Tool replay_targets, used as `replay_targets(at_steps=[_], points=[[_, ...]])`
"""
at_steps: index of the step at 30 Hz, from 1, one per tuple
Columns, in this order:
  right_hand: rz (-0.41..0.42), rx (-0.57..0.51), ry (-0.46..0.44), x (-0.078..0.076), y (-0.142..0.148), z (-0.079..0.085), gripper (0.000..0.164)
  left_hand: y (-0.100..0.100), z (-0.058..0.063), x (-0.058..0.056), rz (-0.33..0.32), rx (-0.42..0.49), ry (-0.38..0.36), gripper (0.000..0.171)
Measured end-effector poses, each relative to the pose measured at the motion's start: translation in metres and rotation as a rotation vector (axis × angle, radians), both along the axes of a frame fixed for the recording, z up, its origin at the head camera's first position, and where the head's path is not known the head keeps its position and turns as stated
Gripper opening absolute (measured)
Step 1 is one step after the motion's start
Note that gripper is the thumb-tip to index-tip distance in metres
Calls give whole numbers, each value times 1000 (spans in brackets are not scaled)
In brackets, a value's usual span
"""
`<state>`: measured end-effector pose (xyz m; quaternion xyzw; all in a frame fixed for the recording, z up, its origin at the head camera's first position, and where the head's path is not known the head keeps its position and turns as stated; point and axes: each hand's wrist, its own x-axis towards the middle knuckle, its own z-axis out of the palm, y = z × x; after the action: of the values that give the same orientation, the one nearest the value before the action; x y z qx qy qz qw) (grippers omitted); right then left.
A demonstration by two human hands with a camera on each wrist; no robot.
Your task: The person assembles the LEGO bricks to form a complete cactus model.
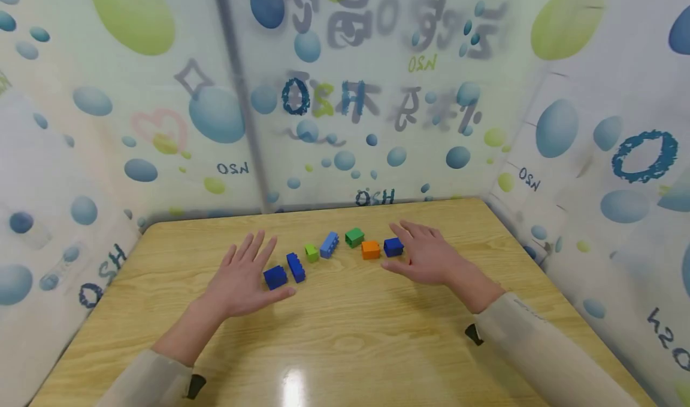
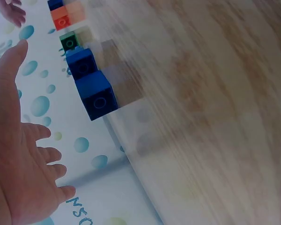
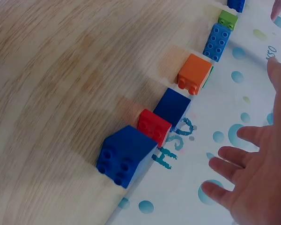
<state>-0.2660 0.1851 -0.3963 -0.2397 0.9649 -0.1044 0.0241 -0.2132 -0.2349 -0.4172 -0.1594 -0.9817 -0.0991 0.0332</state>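
Note:
My left hand (image 1: 239,281), fingers spread and holding nothing, hovers beside a dark blue toy brick (image 1: 275,277) and a long blue brick (image 1: 296,267). To their right lie a small lime brick (image 1: 311,253), a lighter blue studded brick (image 1: 329,245), a green brick (image 1: 354,237) and an orange brick (image 1: 370,250). Over the row's right end is my right hand (image 1: 428,254), also empty with its fingers extended, near another dark blue brick (image 1: 393,247). The right wrist view shows a red brick (image 3: 154,126) and a big blue slanted brick (image 3: 129,152), largely hidden behind that hand in the head view.
The bricks lie on a wooden table (image 1: 345,341) in a loose arc. A curtain wall (image 1: 345,131) printed with bubbles and letters stands behind its far edge, with similar panels on both sides. Glare (image 1: 293,386) shines near the front.

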Motion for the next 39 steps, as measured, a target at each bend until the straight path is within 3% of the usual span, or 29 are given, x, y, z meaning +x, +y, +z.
replay_targets(at_steps=[9, 20, 25, 32, 39], points=[[18, -67, -44, -9, -37, -4, 75, -7, -4, -2, 4, 78, -29, 105], [141, -199, -208, -25, -100, -21, 53, -15, -10, -11, -37, 193, -168, 72], [164, -188, -253, -24, -131, -25, 50, -18, -15, -16, -68, 215, -179, 64], [191, -158, -221, -22, -165, -31, 50, -17, -18, -20, -73, 233, -203, 59], [214, -89, -210, -22, -189, -33, 51, -16, -18, -22, -103, 229, -175, 54]])
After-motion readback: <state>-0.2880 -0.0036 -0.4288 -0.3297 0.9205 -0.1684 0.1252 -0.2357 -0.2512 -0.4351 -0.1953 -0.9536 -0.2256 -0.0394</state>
